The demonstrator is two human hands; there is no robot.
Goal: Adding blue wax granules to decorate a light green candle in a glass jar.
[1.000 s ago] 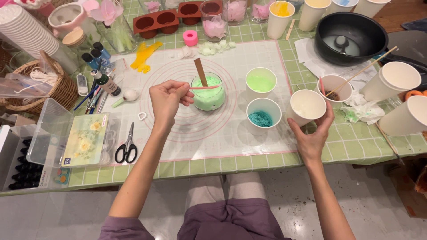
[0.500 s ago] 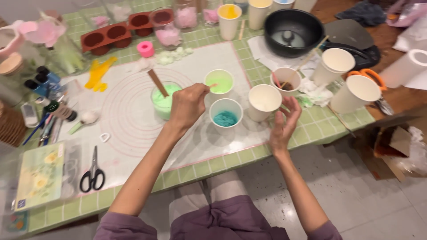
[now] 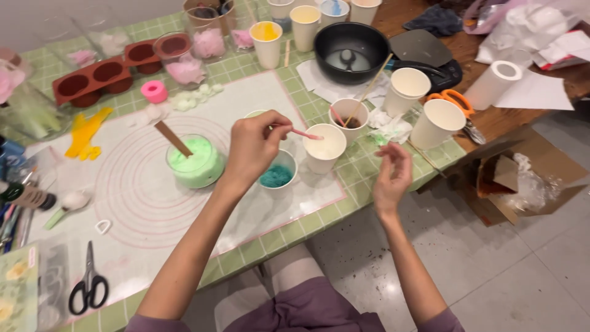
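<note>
My left hand (image 3: 253, 147) pinches a thin pink stick (image 3: 305, 133), its tip over a white paper cup (image 3: 326, 149) of pale liquid. My right hand (image 3: 390, 175) hovers just right of that cup at the table's edge, fingers loosely apart, holding nothing. Under my left wrist sits a small white bowl of teal paste (image 3: 276, 176). To the left stands a glass cup of light green foam (image 3: 195, 163) with a wooden stick in it. A bowl with a light green rim (image 3: 253, 114) is mostly hidden behind my left hand.
On the green tiled table lie a white round-marked mat (image 3: 141, 203), black scissors (image 3: 89, 289), a brown silicone mould (image 3: 92, 77), a black pot (image 3: 350, 46), several paper cups (image 3: 439, 123) and orange scissors (image 3: 455, 98). A cardboard box (image 3: 510, 178) sits on the floor to the right.
My left hand left the green foam cup and now holds the pink stick over the white cup. My right hand let go of that cup. The view swung right.
</note>
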